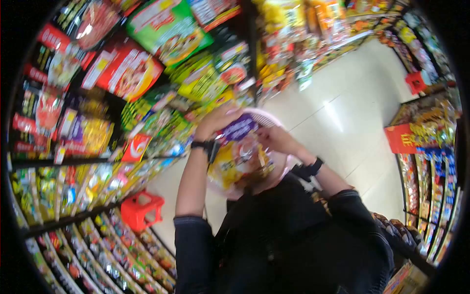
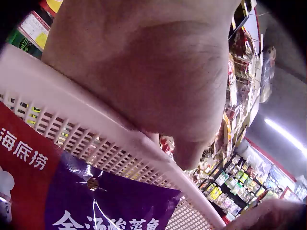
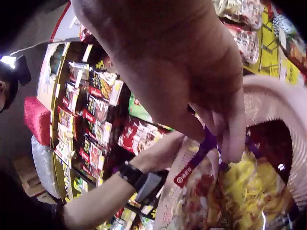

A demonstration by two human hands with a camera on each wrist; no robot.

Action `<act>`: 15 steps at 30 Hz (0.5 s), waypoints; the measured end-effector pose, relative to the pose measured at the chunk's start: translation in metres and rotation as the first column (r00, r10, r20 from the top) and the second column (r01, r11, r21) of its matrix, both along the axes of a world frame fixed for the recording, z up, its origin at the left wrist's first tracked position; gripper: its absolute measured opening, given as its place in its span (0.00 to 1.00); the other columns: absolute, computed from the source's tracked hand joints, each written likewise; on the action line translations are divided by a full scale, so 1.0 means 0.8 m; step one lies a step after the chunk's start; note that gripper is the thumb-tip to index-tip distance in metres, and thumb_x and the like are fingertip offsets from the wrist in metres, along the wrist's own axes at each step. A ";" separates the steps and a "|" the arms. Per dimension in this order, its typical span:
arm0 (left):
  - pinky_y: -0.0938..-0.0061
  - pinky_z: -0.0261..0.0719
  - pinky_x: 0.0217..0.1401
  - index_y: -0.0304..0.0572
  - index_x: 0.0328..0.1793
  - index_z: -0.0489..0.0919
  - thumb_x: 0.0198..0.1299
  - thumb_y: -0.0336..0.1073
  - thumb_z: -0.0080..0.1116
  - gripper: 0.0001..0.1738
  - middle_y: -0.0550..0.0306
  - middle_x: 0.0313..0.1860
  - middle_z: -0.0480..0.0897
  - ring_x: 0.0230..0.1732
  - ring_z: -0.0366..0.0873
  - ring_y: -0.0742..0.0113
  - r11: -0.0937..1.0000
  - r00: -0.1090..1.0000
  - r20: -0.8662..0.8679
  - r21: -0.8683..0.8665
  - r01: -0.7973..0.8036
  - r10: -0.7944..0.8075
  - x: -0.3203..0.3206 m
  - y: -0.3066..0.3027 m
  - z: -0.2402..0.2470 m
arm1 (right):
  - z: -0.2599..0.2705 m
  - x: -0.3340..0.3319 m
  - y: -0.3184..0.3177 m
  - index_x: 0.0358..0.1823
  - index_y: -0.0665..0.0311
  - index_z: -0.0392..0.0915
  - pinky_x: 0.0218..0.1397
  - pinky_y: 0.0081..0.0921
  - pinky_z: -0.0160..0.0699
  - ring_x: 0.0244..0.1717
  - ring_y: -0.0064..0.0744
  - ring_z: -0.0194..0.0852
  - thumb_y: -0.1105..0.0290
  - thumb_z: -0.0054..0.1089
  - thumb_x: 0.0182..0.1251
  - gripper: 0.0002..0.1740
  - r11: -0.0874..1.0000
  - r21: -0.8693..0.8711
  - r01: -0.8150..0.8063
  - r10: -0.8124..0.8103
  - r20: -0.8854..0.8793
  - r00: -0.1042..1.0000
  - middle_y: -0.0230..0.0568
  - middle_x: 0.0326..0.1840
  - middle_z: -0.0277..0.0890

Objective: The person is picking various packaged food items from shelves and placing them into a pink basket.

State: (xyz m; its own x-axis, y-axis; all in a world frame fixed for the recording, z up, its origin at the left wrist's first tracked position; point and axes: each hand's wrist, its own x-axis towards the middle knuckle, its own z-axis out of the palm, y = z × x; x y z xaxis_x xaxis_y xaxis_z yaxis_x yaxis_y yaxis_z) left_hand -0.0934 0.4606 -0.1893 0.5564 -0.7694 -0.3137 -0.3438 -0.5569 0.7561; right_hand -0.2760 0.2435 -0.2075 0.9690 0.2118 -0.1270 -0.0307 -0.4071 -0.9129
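A pink plastic basket (image 1: 268, 116) with latticed sides is held in front of the body. Over its rim (image 2: 103, 108) curls my left hand (image 1: 219, 121), gripping it from the far left side. Inside lie seasoning packets; a red and purple one (image 2: 115, 199) with white lettering faces the left wrist camera. My right hand (image 3: 192, 72) reaches down into the basket, thumb and fingers pinching the purple edge (image 3: 205, 143) of a packet. Beside those fingers, a glossy packet with a yellow food picture (image 3: 249, 187) shows.
Shelves of bagged seasonings, including a green packet (image 1: 169, 32) and a red packet (image 1: 125, 71), rise at the left and front. A red stool (image 1: 142, 209) stands on the floor at the left. The pale tiled aisle (image 1: 338, 112) runs to the right, with another stocked shelf (image 1: 431, 186) beyond.
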 end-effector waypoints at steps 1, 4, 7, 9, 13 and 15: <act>0.68 0.68 0.76 0.39 0.73 0.76 0.73 0.63 0.51 0.38 0.44 0.70 0.79 0.73 0.75 0.55 1.000 0.999 0.053 -0.019 -0.009 0.010 -0.005 -0.002 0.006 | 0.029 -0.008 -0.007 0.54 0.64 0.83 0.34 0.30 0.84 0.27 0.29 0.85 0.70 0.60 0.73 0.12 0.997 -0.035 0.067 -0.065 0.063 0.996 0.44 0.34 0.86; 0.58 0.80 0.60 0.47 0.63 0.84 0.71 0.64 0.53 0.31 0.42 0.55 0.87 0.57 0.84 0.43 0.987 0.976 0.201 0.117 -0.107 0.082 -0.019 -0.010 0.027 | 0.081 -0.026 -0.068 0.56 0.67 0.82 0.38 0.27 0.89 0.33 0.28 0.86 0.70 0.55 0.77 0.13 0.953 0.113 0.282 -0.264 -0.152 0.953 0.41 0.42 0.86; 0.56 0.80 0.54 0.44 0.56 0.85 0.71 0.65 0.52 0.31 0.39 0.48 0.87 0.52 0.85 0.41 0.977 0.941 0.318 0.139 -0.164 0.112 -0.016 -0.002 0.009 | 0.074 -0.039 -0.147 0.56 0.68 0.81 0.43 0.28 0.90 0.40 0.29 0.86 0.71 0.53 0.78 0.14 0.831 0.275 0.484 -0.451 -0.176 0.875 0.41 0.48 0.85; 0.54 0.80 0.60 0.47 0.61 0.85 0.68 0.70 0.51 0.37 0.40 0.53 0.87 0.56 0.85 0.40 0.957 0.967 0.224 0.228 -0.177 0.126 -0.014 -0.004 0.026 | 0.078 -0.039 -0.192 0.58 0.67 0.80 0.51 0.31 0.90 0.49 0.31 0.85 0.68 0.52 0.79 0.14 0.633 0.451 0.629 -0.621 -0.189 0.761 0.40 0.53 0.83; 0.53 0.81 0.52 0.55 0.56 0.87 0.67 0.72 0.49 0.34 0.41 0.44 0.88 0.50 0.86 0.39 0.963 0.966 0.238 0.220 -0.155 0.102 -0.011 0.002 0.016 | 0.083 0.001 -0.276 0.68 0.68 0.70 0.70 0.40 0.78 0.67 0.42 0.74 0.53 0.53 0.80 0.27 0.295 0.762 0.576 -0.775 -0.161 0.611 0.51 0.67 0.73; 0.52 0.81 0.50 0.58 0.55 0.87 0.67 0.72 0.48 0.33 0.42 0.42 0.88 0.48 0.86 0.39 0.966 0.947 0.298 0.186 -0.178 0.117 -0.019 -0.001 0.028 | 0.085 0.039 -0.316 0.67 0.70 0.69 0.71 0.42 0.77 0.66 0.45 0.73 0.54 0.58 0.78 0.29 0.193 0.842 0.504 -0.779 -0.180 0.600 0.55 0.65 0.72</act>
